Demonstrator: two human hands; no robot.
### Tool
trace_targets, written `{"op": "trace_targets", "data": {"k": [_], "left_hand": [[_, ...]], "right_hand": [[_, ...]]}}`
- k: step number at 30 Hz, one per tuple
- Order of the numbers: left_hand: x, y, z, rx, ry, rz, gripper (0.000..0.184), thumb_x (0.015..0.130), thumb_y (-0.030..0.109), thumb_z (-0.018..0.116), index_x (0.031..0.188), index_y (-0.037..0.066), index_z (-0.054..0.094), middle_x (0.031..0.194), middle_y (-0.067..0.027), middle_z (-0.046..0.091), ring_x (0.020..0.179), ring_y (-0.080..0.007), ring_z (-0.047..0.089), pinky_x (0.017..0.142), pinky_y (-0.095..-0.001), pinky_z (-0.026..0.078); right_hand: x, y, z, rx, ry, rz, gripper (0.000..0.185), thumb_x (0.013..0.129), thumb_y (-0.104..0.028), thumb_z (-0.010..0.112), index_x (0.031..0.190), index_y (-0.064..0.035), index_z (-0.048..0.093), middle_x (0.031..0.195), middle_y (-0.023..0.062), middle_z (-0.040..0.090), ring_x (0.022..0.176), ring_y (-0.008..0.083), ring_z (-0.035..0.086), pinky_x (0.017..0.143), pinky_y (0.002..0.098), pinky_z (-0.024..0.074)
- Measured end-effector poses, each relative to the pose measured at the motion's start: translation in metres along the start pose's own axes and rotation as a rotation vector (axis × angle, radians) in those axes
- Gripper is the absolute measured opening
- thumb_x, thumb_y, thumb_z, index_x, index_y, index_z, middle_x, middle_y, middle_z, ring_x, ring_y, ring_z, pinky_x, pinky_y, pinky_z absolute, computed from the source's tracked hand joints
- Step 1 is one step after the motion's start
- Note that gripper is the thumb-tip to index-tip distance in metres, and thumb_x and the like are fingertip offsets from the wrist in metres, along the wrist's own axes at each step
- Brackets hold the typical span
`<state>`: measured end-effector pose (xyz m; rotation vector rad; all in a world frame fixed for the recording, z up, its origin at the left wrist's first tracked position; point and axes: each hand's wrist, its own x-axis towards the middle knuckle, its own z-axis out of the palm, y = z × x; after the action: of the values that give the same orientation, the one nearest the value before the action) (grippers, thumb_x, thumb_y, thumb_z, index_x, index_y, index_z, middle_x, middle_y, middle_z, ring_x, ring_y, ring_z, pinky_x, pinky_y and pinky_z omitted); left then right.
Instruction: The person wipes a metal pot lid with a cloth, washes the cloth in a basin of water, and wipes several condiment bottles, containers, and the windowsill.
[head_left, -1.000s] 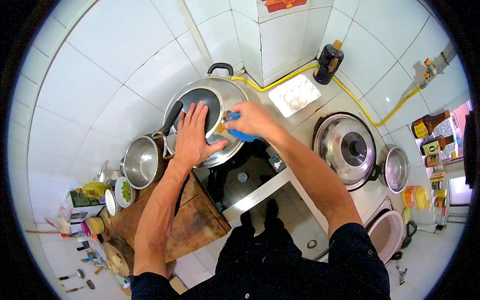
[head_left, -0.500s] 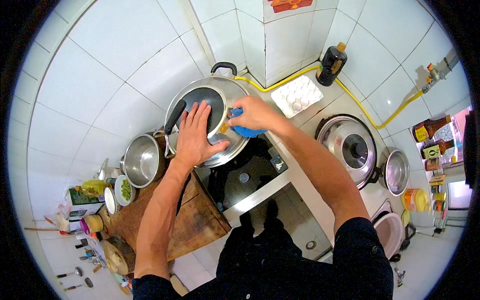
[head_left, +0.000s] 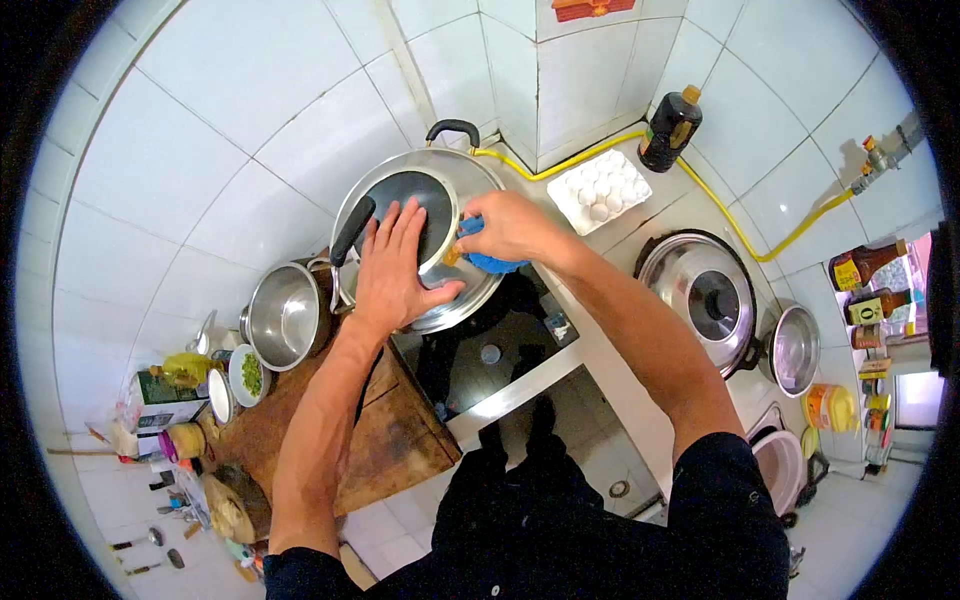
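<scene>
My left hand lies with its fingers spread over the lower part of a round black disc on a large steel pan with black handles. The fingertips rest on the disc and the thumb points right. My right hand is closed round a blue cloth, pressed to the steel at the disc's right rim. A small yellow-brown patch shows just left of the cloth. The pan stands at the back left of the black cooktop.
A steel pot, a bowl of chopped greens and a wooden board are at left. Behind stand an egg tray and a dark bottle. A lidded pan and steel bowl are at right.
The view has shifted slightly, so the surroundings sit a little differently. My right hand with the blue cloth has moved slightly along the disc's rim. My left hand stays spread on the disc.
</scene>
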<state>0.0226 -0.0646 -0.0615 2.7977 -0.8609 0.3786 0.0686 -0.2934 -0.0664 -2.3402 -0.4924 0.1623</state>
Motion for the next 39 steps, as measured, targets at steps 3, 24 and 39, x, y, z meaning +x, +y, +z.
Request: {"op": "trace_targets", "data": {"k": [3, 24, 39], "left_hand": [[-0.001, -0.001, 0.002, 0.013, -0.008, -0.002, 0.11, 0.067, 0.056, 0.083, 0.151, -0.001, 0.039, 0.161, -0.021, 0.037, 0.148, -0.0421, 0.034, 0.123, -0.0596, 0.022], [0.0, 0.003, -0.001, 0.047, 0.0, 0.027, 0.111, 0.068, 0.057, 0.083, 0.151, -0.003, 0.039, 0.161, -0.0212, 0.037, 0.149, -0.0426, 0.032, 0.121, -0.0607, 0.024], [0.0, 0.004, 0.001, 0.025, 0.014, 0.005, 0.109, 0.069, 0.057, 0.083, 0.151, 0.0, 0.04, 0.159, -0.0184, 0.039, 0.149, -0.0409, 0.033, 0.122, -0.0594, 0.024]], "right_hand": [[0.0, -0.004, -0.005, -0.027, -0.016, -0.001, 0.042, 0.071, -0.039, 0.085, 0.1, -0.01, 0.078, 0.096, 0.0206, 0.074, 0.092, 0.04, 0.071, 0.083, 0.0484, 0.0561], [-0.008, 0.004, 0.005, 0.033, 0.069, -0.084, 0.046, 0.071, -0.041, 0.086, 0.097, -0.0046, 0.076, 0.09, 0.0187, 0.074, 0.086, 0.0363, 0.07, 0.078, 0.0442, 0.0546], [-0.014, 0.002, 0.007, 0.066, 0.082, -0.039, 0.043, 0.072, -0.039, 0.085, 0.093, -0.0039, 0.075, 0.084, 0.022, 0.072, 0.079, 0.0373, 0.07, 0.072, 0.0439, 0.0542]]}}
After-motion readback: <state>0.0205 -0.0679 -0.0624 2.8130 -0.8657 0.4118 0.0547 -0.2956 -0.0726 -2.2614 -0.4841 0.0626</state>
